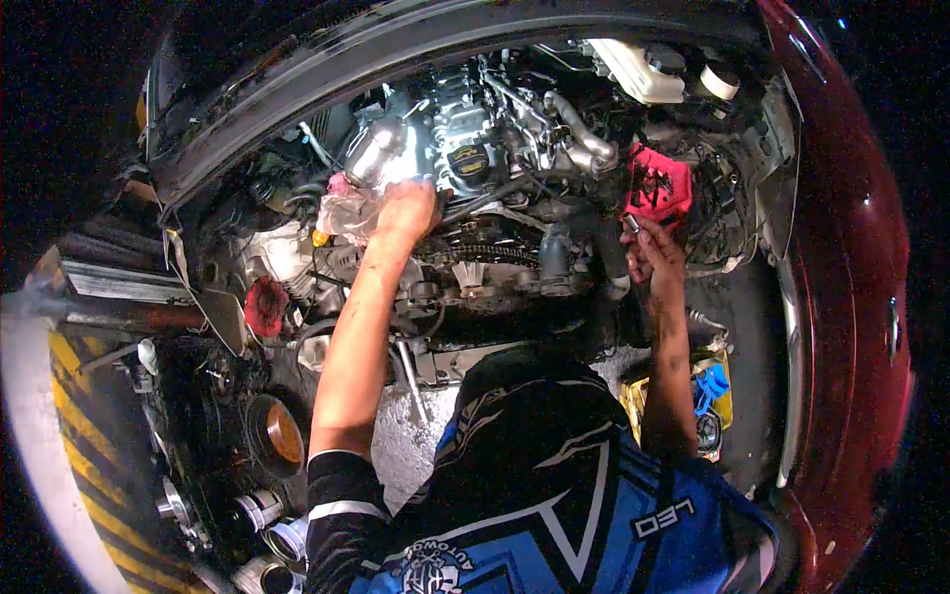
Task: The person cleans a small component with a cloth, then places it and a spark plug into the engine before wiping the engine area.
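I lean over the open engine bay of a dark red car (851, 297). My left hand (404, 211) presses a crumpled pinkish-white rag (344, 213) against the top of the engine, just below a shiny metal cylinder (376, 150). My right hand (655, 255) is raised on the right side of the engine, fingers pinched on a small metal part (631, 224). That part sits right below a red plastic piece (658, 185). An exposed timing chain (475, 253) runs between my two hands.
A white reservoir (641, 67) sits at the back right and a black filler cap (468, 158) tops the engine. A red rag (265, 305), an orange-lidded tub (284, 433) and several cans (267, 535) lie left. A yellow box (709, 391) rests low right. A yellow-black striped edge (74, 436) curves left.
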Motion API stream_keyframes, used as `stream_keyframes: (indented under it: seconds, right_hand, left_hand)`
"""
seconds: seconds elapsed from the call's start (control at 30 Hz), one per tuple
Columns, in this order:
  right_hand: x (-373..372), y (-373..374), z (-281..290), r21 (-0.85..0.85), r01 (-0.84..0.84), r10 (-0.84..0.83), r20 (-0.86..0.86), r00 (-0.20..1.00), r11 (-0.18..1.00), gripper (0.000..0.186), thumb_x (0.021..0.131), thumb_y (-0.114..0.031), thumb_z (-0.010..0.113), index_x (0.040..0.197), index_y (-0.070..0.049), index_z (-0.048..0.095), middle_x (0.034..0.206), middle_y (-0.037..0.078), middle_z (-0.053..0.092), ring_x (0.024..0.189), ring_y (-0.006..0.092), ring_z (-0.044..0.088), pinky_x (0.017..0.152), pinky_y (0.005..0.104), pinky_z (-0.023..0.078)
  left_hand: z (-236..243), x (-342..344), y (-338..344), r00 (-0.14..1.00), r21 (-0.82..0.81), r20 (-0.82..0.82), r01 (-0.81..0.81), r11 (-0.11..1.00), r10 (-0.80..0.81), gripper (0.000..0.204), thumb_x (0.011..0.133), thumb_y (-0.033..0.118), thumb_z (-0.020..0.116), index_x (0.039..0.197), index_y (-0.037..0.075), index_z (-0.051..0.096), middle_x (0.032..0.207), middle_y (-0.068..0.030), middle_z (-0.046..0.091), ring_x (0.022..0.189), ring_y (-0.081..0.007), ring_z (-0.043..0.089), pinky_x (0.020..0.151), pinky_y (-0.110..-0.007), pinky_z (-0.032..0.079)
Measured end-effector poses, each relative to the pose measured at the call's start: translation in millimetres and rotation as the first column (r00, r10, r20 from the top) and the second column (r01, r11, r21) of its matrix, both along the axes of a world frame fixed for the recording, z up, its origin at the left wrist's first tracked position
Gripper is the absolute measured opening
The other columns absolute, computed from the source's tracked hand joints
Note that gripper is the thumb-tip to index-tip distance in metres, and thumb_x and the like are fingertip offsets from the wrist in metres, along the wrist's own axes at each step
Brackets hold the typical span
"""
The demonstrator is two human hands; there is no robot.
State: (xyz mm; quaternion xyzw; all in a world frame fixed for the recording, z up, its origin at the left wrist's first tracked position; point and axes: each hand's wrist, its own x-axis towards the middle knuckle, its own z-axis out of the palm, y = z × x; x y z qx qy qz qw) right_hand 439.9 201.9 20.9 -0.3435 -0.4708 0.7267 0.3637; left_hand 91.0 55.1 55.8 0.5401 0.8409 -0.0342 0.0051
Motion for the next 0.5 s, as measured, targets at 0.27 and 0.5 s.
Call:
stream_keyframes:
  seconds: [0.27,0.5]
  right_hand:
    - [11,17,-22,-0.018,-0.132,0.131,-0.082,0.988,0.991,0.033,0.093,-0.019,0.054,0.124,-0.008,0.054,0.098,0.006,0.066,0.059,0.0075,0.048,0.049,0.0214,0.036]
    - [11,23,-28,-0.058,-0.185,0.179,-0.089,0.98,0.981,0.035,0.094,-0.017,0.052,0.127,-0.007,0.052,0.099,0.008,0.064,0.058,0.0077,0.047,0.047,0.0204,0.036]
  left_hand:
    - [-3,-8,-5,0.999,0.064,0.04,0.031,0.997,-0.033,0.022,0.077,0.014,0.056,0.089,-0.003,0.06,0.09,-0.0235,0.064,0.089,-0.0407,0.061,0.08,-0.047,0.049]
    - [-1,-10,4,0.99,-0.05,0.139,-0.016,0.999,0.023,0.028,0.089,0.022,0.05,0.089,-0.003,0.062,0.094,-0.0246,0.064,0.092,-0.0426,0.061,0.081,-0.049,0.049]
